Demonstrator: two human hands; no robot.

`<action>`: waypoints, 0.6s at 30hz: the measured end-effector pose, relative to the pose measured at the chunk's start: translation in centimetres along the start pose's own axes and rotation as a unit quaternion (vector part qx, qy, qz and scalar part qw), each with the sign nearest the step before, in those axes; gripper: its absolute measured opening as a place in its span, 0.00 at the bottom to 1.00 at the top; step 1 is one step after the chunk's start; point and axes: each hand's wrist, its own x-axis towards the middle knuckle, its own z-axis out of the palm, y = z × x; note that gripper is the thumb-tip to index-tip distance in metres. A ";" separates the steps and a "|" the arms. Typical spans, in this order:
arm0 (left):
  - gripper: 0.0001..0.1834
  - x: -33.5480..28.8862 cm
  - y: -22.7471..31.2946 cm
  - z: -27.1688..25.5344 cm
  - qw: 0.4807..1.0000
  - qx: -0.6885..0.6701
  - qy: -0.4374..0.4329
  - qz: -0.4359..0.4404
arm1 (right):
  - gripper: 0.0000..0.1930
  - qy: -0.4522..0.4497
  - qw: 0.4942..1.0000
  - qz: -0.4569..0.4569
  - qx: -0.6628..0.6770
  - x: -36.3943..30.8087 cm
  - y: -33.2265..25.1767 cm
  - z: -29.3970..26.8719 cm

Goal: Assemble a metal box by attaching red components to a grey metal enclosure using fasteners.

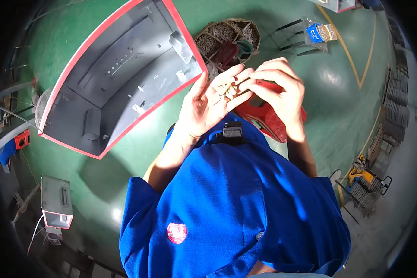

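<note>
My left hand [200, 111] is turned palm up, its fingers slightly curled under a small heap of cream-coloured parts [228, 90]. Their exact kind is too small to make out. From the right, my right hand [285, 90] reaches over to the heap, with thumb and forefinger pinched together by the left fingertips. Whatever lies in that pinch cannot be made out. Just left of my hands stands a large grey metal cabinet [118, 60] with a red-edged opening, lying with its hollow side up. Brackets and small fittings show inside it.
Beyond my hands sits a round divided container [257, 34] of small hardware. A red plastic stool [273, 125] is partly hidden below them. Farther right, a stool bears a clear bag [316, 33]. A smaller grey cabinet [55, 197] stands at lower left; stacked panels [396, 102] line the right.
</note>
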 end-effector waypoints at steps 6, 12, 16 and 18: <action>0.41 -0.6 -0.3 0.6 0.999 -0.018 0.019 0.019 | 0.08 -0.042 0.996 -0.069 -0.024 2.3 -0.6 0.6; 0.41 -1.8 0.7 1.6 0.996 0.003 0.049 0.071 | 0.07 -0.093 0.991 -0.094 -0.024 3.6 -0.3 2.1; 0.36 -1.9 2.3 -0.2 0.989 -0.061 -0.126 0.054 | 0.07 -0.124 0.981 -0.139 -0.047 4.2 -2.1 4.1; 0.32 -2.3 2.9 0.1 0.982 -0.092 -0.152 0.068 | 0.06 -0.130 0.976 -0.158 -0.070 4.4 -3.1 5.5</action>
